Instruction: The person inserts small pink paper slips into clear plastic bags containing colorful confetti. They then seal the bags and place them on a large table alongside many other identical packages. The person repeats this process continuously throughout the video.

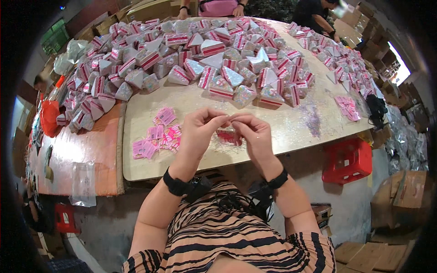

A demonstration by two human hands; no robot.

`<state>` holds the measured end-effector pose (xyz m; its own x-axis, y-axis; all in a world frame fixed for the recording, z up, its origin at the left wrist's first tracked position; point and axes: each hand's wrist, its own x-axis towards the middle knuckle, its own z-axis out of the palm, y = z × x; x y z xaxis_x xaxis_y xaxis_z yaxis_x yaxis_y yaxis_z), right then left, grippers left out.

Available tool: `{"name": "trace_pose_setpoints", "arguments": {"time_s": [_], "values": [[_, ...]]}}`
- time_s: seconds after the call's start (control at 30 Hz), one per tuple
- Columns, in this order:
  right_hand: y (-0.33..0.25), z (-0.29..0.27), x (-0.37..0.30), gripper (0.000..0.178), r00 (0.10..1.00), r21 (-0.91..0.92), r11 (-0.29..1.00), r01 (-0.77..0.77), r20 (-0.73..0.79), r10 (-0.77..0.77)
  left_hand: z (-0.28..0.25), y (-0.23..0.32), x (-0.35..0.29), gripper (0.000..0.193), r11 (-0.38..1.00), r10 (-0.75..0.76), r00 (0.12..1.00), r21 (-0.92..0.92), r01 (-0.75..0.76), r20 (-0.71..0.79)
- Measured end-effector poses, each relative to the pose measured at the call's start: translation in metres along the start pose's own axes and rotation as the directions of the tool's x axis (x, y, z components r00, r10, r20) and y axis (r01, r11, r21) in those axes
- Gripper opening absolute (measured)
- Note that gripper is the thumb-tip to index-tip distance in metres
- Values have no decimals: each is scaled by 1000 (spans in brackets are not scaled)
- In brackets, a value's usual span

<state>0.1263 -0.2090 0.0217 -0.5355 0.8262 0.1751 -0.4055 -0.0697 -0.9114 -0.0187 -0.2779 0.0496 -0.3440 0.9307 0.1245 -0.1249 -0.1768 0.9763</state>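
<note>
A small red bundle with clear, shiny strands [229,135] shows, partly hidden, at six o'clock from the pinched fingertips [235,118]; whether it hangs or lies is unclear.

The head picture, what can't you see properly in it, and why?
All in the head view:
Anything pinched by the left hand and right hand: hidden by the fingers.
The small red thing below them: partly hidden by the right hand.
Under the wedge-shaped packages: hidden by those on top.
Print on the pink cards: too small.
The head of the person opposite: cut off by the top edge.
</note>
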Motion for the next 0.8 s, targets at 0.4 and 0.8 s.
{"name": "trace_pose_setpoints", "arguments": {"time_s": [0.4,0.8], "values": [[2,-32,-6,8,938,224,918,-328,189,290,-6,24,-5,15,399,280,820,716,-572,499],[-8,-50,-10,7,901,156,891,-427,161,404,24,45,13,15,-145,64,568,571,-808,820]]}}
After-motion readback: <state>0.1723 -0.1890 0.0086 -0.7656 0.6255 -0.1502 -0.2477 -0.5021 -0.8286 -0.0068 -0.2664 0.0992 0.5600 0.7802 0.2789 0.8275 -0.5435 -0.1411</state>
